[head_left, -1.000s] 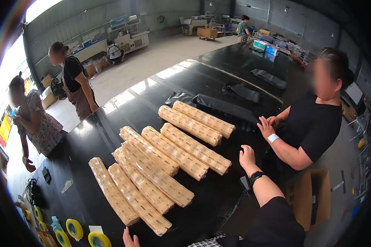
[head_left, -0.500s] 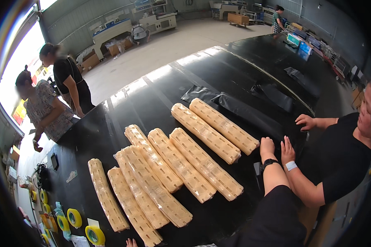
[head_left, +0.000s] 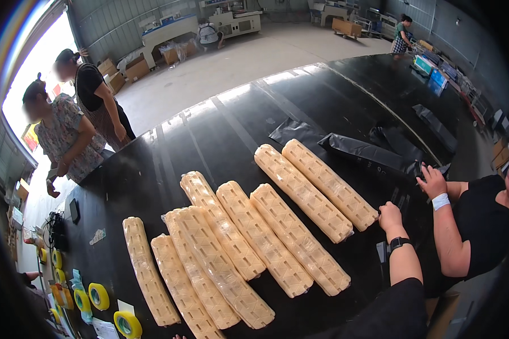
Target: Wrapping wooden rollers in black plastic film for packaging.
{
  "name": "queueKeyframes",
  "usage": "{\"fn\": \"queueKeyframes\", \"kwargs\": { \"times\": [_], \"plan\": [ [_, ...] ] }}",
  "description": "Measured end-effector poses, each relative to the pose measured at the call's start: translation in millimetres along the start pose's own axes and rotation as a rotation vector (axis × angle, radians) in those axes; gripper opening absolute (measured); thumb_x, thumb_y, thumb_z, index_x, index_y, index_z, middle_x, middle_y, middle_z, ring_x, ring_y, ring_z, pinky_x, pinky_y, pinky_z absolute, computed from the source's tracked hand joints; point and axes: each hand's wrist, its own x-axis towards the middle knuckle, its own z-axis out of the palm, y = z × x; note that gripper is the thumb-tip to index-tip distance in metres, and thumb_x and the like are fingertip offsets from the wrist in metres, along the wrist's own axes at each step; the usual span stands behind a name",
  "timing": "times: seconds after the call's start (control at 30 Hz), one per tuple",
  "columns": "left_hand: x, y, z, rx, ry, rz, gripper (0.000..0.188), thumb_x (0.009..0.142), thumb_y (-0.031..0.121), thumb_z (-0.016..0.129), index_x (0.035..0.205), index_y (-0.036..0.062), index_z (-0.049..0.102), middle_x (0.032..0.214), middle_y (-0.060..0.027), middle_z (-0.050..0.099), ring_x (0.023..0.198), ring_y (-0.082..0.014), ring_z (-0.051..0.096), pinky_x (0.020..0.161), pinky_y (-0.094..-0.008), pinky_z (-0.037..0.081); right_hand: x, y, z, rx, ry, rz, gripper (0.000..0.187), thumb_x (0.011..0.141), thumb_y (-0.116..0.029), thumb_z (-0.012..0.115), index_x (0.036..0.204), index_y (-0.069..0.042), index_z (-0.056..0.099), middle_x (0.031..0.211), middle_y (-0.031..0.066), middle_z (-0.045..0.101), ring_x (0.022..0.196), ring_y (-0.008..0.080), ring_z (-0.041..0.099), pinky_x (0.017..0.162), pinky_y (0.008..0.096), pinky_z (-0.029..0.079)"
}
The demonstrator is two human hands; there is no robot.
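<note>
My right hand [head_left: 390, 217], with a dark watch on its wrist, is closed on the black table just beside the near end of a cream, plastic-wrapped roll [head_left: 331, 183]. What it holds, if anything, is hidden. Of my left hand [head_left: 178, 337], just fingertips show at the bottom edge, by the near end of another wrapped roll [head_left: 181, 282]. Several more rolls with slotted patterns lie slantwise, side by side, among them one roll [head_left: 300, 240] in the middle. A co-worker's hand [head_left: 433, 182] with a white wristband touches black plastic film [head_left: 367, 151] at the right.
Yellow tape rolls [head_left: 99, 296], a black phone-like slab [head_left: 74, 210] and cables [head_left: 54, 226] lie along the left side. A small grey tool [head_left: 382, 252] is by my right wrist. Two people [head_left: 68, 133] stand at the far left edge; machines [head_left: 181, 37] line the back.
The view has shifted, and the rolls appear lower. My right hand is drawn slightly nearer beside the roll's end. The co-worker's hands have moved away from mine onto the black film.
</note>
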Motion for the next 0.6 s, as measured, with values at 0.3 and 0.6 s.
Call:
{"fn": "queueKeyframes", "kwargs": {
  "times": [0.3,0.6],
  "plan": [
    [-4,-12,4,0.025,0.014,0.035,0.071,0.085,0.023,0.061,0.151,0.0027,0.042,0.157,-0.0225,0.037,0.148,-0.0412,0.03,0.12,-0.0517,0.024,27,-15,-12,0.175,0.216,0.28,0.02,0.081,-0.012,0.062,0.099,-0.005,0.064,0.101,0.0174,0.068,0.1,0.039,0.066,0.086,0.0489,0.055],
    [-4,-5,-1,-0.036,0.048,0.051,0.069,0.086,0.025,0.06,0.149,0.0026,0.044,0.156,-0.0239,0.038,0.147,-0.0409,0.031,0.119,-0.0522,0.026,40,-75,-143,0.43,0.561,0.029,0.017,0.087,-0.011,0.057,0.103,-0.006,0.06,0.084,0.0226,0.069,0.081,0.0431,0.067,0.07,0.0505,0.053]
  ]
}}
